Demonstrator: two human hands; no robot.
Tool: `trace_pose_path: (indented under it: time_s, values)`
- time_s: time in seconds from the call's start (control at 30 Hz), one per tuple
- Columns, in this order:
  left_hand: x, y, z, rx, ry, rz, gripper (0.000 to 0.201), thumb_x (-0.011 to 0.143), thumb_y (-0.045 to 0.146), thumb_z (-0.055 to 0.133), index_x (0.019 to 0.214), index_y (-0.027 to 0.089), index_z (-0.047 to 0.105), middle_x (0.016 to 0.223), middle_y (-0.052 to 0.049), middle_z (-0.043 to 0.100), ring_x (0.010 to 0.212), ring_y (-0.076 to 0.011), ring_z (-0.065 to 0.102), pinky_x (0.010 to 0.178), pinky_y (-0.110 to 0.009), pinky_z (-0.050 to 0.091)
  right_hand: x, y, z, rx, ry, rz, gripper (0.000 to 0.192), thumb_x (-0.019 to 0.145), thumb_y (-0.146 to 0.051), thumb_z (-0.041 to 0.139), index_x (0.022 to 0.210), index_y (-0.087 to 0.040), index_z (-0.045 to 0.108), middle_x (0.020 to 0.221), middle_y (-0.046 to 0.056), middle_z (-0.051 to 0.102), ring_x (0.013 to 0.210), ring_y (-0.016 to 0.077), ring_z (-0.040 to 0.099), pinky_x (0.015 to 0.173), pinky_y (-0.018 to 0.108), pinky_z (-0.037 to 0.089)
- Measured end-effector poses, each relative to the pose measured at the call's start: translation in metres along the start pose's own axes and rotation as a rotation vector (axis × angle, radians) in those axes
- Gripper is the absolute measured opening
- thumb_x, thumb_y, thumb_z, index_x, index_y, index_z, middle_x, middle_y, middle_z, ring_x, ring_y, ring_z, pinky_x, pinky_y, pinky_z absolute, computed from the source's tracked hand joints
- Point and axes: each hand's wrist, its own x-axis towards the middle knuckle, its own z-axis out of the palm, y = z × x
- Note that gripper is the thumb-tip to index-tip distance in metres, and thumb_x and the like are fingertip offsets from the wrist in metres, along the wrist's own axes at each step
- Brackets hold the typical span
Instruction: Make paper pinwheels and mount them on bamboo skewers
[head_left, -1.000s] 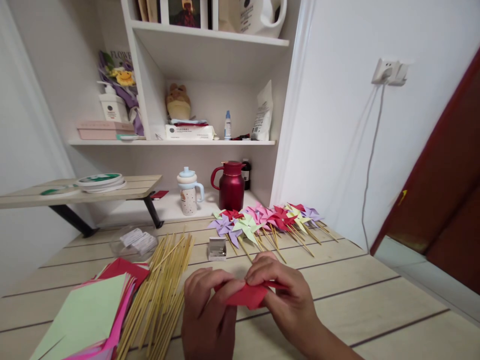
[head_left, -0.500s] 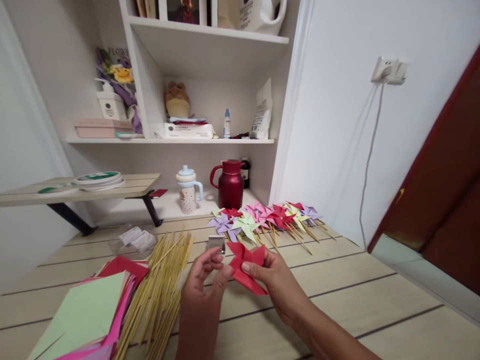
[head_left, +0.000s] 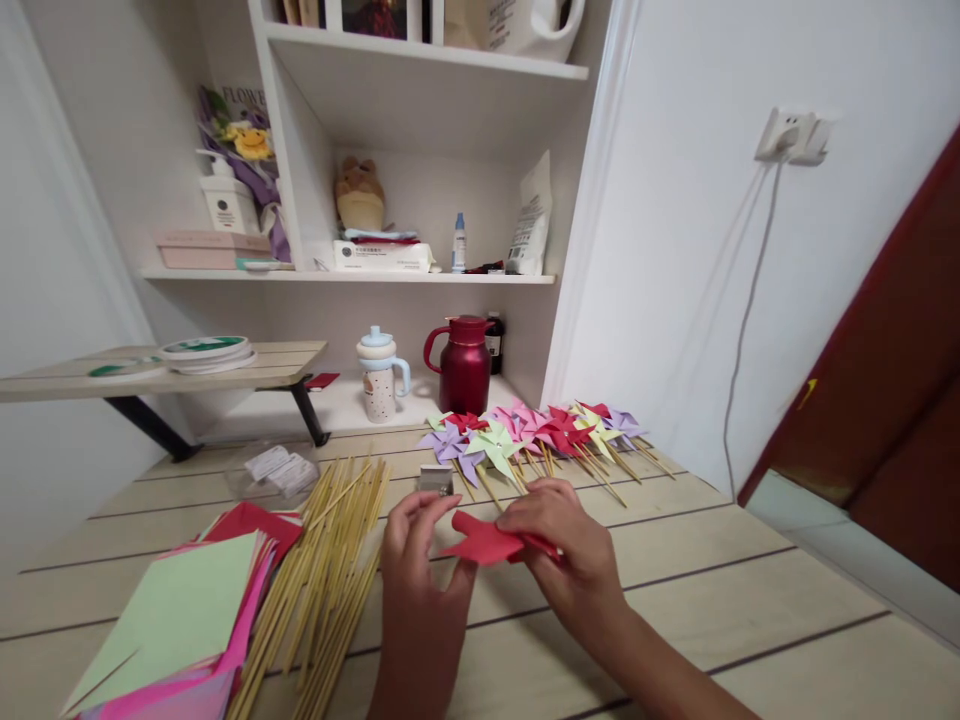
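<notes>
My right hand [head_left: 562,545] pinches a red paper pinwheel [head_left: 487,543] above the table, thumb on one side and fingers on the other. The pinwheel is tilted, so its folded blades are seen nearly edge-on. Just left of it is my left hand [head_left: 421,555], thumb and curved fingers apart around a pointed red blade; I cannot tell whether they touch it. Behind my left hand stands a small open grey box [head_left: 436,480] with tiny bits in it. Finished pinwheels on sticks [head_left: 499,448] lie in several colours beyond my hands.
Thin bamboo sticks [head_left: 322,570] lie in a loose bundle left of my hands, beside a stack of coloured paper squares [head_left: 172,610]. A clear container [head_left: 274,472] sits behind them. At the back are a red jug [head_left: 465,370], a cup [head_left: 380,380] and a raised wooden stand [head_left: 289,368].
My right hand has turned the red pinwheel from facing me to nearly edge-on, its fingers now over the top. My left hand has shifted slightly right, still beside it.
</notes>
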Motion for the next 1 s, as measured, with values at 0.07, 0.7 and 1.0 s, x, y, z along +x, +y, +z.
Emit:
trace_pose_path:
  time_s: [0.07, 0.7, 1.0]
  values:
    - [-0.002, 0.003, -0.002, 0.035, 0.018, 0.076, 0.035, 0.071, 0.014, 0.066, 0.102, 0.027, 0.07, 0.114, -0.007, 0.058, 0.108, -0.0262, 0.059, 0.095, -0.045, 0.048, 0.001, -0.003, -0.005, -0.093, -0.013, -0.202, 0.026, 0.083, -0.005, 0.059, 0.096, -0.026, 0.07, 0.083, 0.001, 0.074, 0.073, 0.0177, 0.067, 0.089, 0.043, 0.042]
    - [-0.01, 0.008, -0.01, 0.069, -0.113, 0.213, 0.026, 0.077, 0.009, 0.065, 0.092, 0.028, 0.073, 0.111, -0.006, 0.061, 0.105, -0.0245, 0.061, 0.087, -0.041, 0.054, 0.001, -0.005, -0.006, -0.149, -0.063, -0.224, 0.025, 0.085, -0.006, 0.058, 0.099, -0.026, 0.065, 0.08, 0.001, 0.073, 0.069, 0.0174, 0.066, 0.084, 0.043, 0.045]
    - [-0.009, 0.016, -0.012, -0.116, -0.043, -0.031, 0.02, 0.095, 0.027, 0.049, 0.106, 0.022, 0.066, 0.104, -0.008, 0.066, 0.098, -0.0205, 0.063, 0.087, -0.037, 0.05, -0.006, 0.02, 0.003, 0.05, 0.011, 0.301, 0.009, 0.084, -0.024, 0.064, 0.078, -0.023, 0.071, 0.076, 0.003, 0.072, 0.073, 0.0211, 0.065, 0.068, 0.034, 0.05]
